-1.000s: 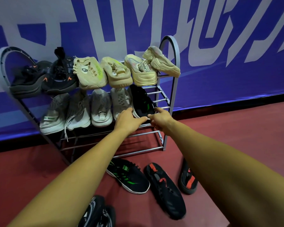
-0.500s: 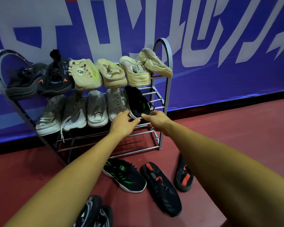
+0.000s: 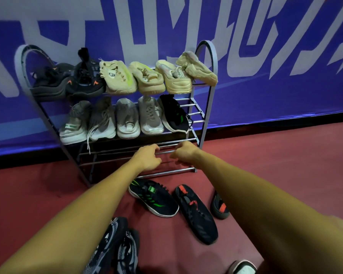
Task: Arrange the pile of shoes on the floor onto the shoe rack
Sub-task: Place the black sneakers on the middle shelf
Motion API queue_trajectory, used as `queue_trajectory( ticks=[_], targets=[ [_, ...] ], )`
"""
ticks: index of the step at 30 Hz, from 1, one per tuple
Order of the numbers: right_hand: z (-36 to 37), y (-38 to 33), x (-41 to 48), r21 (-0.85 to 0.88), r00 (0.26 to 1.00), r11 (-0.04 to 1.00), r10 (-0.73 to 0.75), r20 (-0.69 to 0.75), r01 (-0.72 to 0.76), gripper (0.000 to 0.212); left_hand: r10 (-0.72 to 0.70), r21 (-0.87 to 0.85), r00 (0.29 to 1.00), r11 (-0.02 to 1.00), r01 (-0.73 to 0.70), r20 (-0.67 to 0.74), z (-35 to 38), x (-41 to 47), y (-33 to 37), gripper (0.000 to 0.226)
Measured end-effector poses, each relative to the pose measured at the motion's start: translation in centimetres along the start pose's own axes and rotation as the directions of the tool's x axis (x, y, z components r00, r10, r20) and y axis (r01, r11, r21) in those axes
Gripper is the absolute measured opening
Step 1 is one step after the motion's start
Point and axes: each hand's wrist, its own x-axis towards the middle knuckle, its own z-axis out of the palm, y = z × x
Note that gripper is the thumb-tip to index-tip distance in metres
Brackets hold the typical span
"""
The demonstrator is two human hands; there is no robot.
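Both hands hover in front of the lowest bars of the shoe rack (image 3: 211,56). The left hand (image 3: 149,159) and the right hand (image 3: 183,153) have their fingers loosely curled and grasp no shoe; whether a fingertip touches a bar, I cannot tell. Just above them, at the right end of the rack's middle shelf, lies a black shoe with green stripes (image 3: 174,113). It leans a little against the row of grey shoes (image 3: 127,119) that fills the rest of this shelf. All stand with the heel at the front of the rack, I think so that they sit close together and save width. On the top shelf two dark shoes with orange marks (image 3: 83,82) take the left end. The beige shoes (image 3: 151,80) take the rest, and the last one hangs over the right end, it seems for lack of room. On the floor in front of the rack waits the matching green-striped shoe (image 3: 152,198), so I judge it the natural next one, to keep the pair together. Right of it lie two black shoes with red marks (image 3: 196,212), and farther from the rack a black-and-white patterned pair (image 3: 115,244). As for writing, one beige shoe carries dark letters on its tongue and another a round patch (image 3: 111,74), both too small to read. The huge white letters on the blue banner (image 3: 285,95) behind the rack are cut off, and I cannot make a word of them.
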Motion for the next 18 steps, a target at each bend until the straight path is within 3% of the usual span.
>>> queue_trajectory(
  ticks=[3,8,18],
  targets=[
    [1.2,0.4,0.3,-0.114,1.000,0.993,-0.007,0.013,0.008,0.022,-0.014,0.039,0.999,0.999,0.013,0.037,0.5,-0.8,-1.3,0.051],
    [2.8,1.5,1.2,-0.264,0.999,0.964,0.020,0.039,-0.009,0.015,-0.084,0.075,0.994,0.994,0.078,0.077,1.3,-1.6,-4.6,0.051],
    [7.9,4.3,4.5,-0.426,0.956,0.904,0.156,0.247,-0.037,0.028,-0.160,0.081,0.974,0.986,0.148,0.159,5.7,-0.1,-8.9,0.048]
  ],
)
